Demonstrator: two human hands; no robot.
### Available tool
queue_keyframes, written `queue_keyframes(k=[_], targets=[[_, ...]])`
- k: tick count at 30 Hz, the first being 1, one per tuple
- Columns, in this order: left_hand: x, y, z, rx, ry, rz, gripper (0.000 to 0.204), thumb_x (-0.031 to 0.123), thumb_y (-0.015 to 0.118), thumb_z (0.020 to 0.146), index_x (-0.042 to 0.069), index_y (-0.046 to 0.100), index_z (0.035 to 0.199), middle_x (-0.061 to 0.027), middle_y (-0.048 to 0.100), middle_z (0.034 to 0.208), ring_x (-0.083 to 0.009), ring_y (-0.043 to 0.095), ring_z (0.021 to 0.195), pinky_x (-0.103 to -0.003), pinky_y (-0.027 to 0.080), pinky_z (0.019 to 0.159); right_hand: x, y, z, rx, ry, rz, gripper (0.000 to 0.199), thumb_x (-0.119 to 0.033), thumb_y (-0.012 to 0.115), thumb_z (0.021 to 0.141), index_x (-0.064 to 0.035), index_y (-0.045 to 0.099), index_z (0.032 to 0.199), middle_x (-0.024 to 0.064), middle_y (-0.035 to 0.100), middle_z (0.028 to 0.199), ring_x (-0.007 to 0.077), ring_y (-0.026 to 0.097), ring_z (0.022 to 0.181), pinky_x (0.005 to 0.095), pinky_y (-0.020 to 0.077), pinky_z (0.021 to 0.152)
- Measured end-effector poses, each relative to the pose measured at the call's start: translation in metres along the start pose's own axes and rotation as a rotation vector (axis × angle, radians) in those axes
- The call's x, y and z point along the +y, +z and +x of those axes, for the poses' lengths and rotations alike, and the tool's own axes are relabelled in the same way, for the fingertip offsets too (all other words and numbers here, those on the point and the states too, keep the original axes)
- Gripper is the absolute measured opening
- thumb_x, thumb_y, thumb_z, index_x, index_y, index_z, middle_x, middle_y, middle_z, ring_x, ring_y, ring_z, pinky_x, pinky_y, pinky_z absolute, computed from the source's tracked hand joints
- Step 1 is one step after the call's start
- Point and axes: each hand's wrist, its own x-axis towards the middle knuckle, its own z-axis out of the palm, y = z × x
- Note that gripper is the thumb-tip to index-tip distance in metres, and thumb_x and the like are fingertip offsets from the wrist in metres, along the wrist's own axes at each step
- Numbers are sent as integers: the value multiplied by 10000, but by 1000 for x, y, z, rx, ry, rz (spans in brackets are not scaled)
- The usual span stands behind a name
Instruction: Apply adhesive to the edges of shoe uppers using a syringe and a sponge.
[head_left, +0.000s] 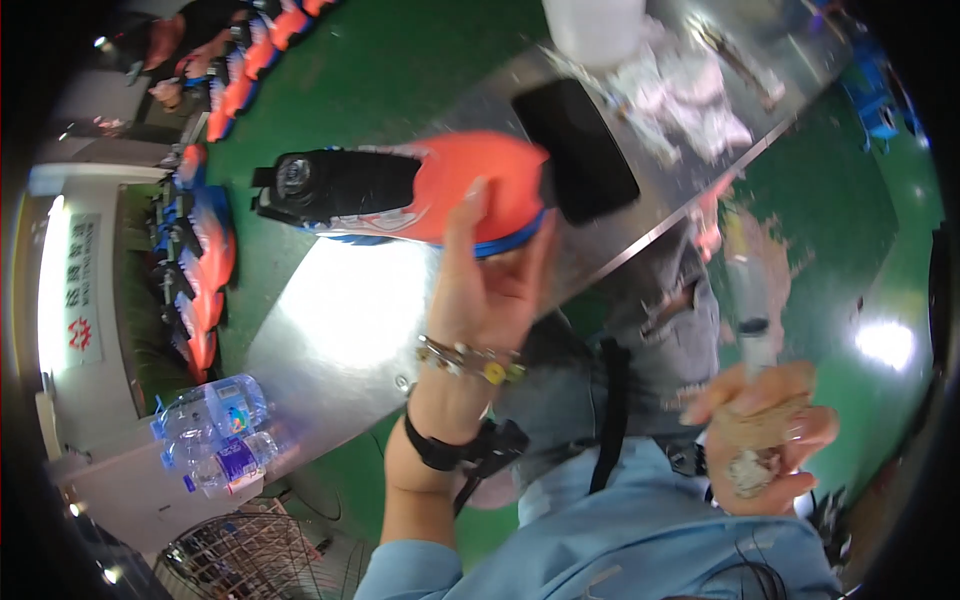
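My left hand (490,290) holds an orange shoe (470,185) with a black rear, a round dial and a blue sole. Its thumb lies over the orange part and its fingers curl underneath. The shoe is on its side above the metal table (350,300), its orange end beside a black phone (577,150). Off the table's right edge, my right hand (765,430) is closed round a clear syringe-like tube (752,300) with a dark band. A tan wad (762,425) and a whitish crumpled piece (752,472) show in the same grip, blurred.
A white bucket (595,25) and crumpled white cloths (680,95) occupy the table's far end. Plastic bottles (215,425) sit at the near left, above a wire basket (250,555). Similar orange shoes (205,290) line the left side. Green floor (840,220) lies to the right.
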Motion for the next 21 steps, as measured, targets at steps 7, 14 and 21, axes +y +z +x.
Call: queue_keyframes(k=[7, 14, 21], targets=[[264, -212, 108, 151, 721, -236, 417, 244, 583, 858, -54, 470, 1127, -165, 575, 1072, -263, 555, 1029, -328, 497, 918, 11, -45, 8, 100, 94, -226, 366, -385, 317, 940, -59, 409, 1080, 204, 482, 922, 242, 539, 591, 323, 463, 511], [164, -190, -28, 262, 900, 1148, 394, 183, 535, 889, 37, 453, 1246, -124, 476, 1315, -239, 443, 1232, -374, 452, 933, 68, -78, 45, 265, 116, -285, 325, -261, 297, 966, 3, 452, 1074, 138, 519, 885, 192, 532, 659, 283, 443, 579], [102, -229, -83, 470, 1031, 2143, 429, 211, 518, 866, 76, 489, 1272, -119, 450, 1348, -277, 379, 1284, -445, 230, 1075, 131, -59, 89, 311, 69, -254, 305, -255, 344, 969, -19, 470, 1117, 101, 551, 916, 167, 559, 752, 270, 452, 650]])
